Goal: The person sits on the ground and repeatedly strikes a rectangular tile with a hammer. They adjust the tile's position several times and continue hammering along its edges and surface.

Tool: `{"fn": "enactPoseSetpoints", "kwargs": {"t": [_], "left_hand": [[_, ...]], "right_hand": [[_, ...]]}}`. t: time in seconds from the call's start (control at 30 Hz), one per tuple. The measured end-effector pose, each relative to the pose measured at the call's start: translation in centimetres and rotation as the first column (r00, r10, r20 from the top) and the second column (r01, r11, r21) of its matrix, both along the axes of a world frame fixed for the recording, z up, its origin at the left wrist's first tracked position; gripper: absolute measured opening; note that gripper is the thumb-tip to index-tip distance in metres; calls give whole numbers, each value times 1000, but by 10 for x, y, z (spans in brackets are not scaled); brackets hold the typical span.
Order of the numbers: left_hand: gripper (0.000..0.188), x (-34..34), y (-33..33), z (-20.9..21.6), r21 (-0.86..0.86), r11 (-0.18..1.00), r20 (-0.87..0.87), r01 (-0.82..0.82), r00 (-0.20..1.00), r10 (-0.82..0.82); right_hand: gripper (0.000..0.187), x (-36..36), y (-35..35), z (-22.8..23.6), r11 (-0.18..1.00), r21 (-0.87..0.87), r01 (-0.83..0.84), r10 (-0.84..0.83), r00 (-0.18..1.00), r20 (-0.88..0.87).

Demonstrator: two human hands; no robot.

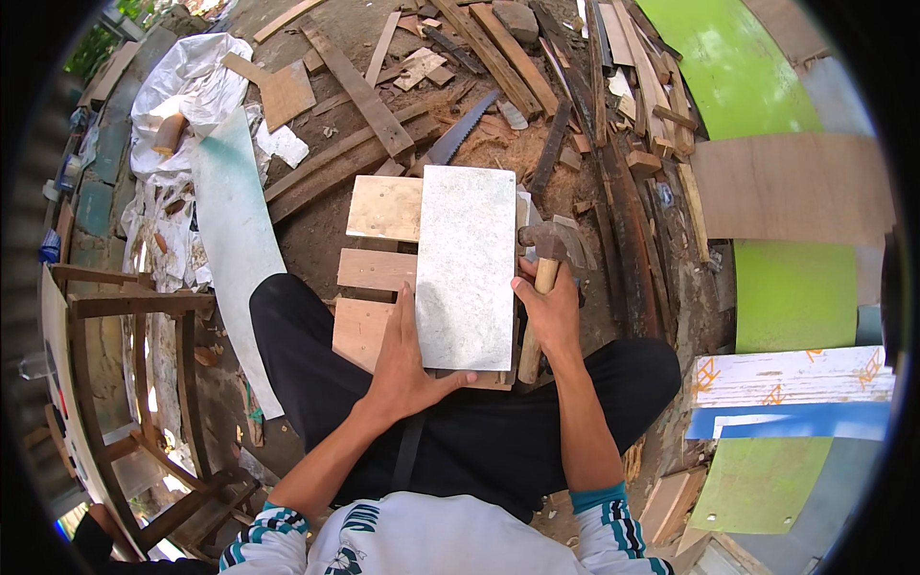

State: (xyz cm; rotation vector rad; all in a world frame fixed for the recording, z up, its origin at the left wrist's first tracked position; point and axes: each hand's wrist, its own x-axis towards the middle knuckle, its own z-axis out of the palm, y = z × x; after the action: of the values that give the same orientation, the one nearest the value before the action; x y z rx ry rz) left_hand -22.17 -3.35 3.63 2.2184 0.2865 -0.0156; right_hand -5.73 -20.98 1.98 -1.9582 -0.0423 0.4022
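Observation:
A speckled white rectangular board [468,273] lies over wooden slats [377,270] in front of me, covering part of them. My left hand [402,364] holds the board's near left corner, its fingers straight along the left edge and its thumb along the bottom edge. In my right hand [554,305] is a hammer [546,273] with a wooden handle, its rusty metal head pointing away from me. The right thumb and forefinger also touch the board's right edge. How the slats join beneath the board is hidden.
A handsaw [462,132] lies beyond the board among sawdust and scrap wood planks [359,91]. White plastic sacking [187,86] and a pale curved sheet [235,220] are at left, near a wooden frame [144,305]. Green panels [795,297] and a plywood piece [795,187] lie right.

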Motion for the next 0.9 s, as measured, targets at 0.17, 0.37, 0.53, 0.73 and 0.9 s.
{"fn": "enactPoseSetpoints", "kwargs": {"t": [0.17,0.37,0.53,0.73,0.9], "left_hand": [[144,-4,-20,-11,72,996,0,-53,999,54],[140,-3,-25,-13,66,996,37,-64,997,62],[141,-2,-25,-12,64,996,10,-67,998,67],[128,-5,-20,-18,144,989,73,-21,997,11],[109,-5,-13,-19,99,995,87,34,995,-43]], "right_hand": [[27,-1,-1,-8,990,131,43,-33,996,-77],[23,-6,-2,-27,971,213,103,-80,990,-118],[29,-9,-3,-36,968,201,148,-125,984,-126],[33,-6,-5,-35,947,282,151,-104,979,-174],[30,-2,-6,-18,968,239,71,-25,982,-188]]}}
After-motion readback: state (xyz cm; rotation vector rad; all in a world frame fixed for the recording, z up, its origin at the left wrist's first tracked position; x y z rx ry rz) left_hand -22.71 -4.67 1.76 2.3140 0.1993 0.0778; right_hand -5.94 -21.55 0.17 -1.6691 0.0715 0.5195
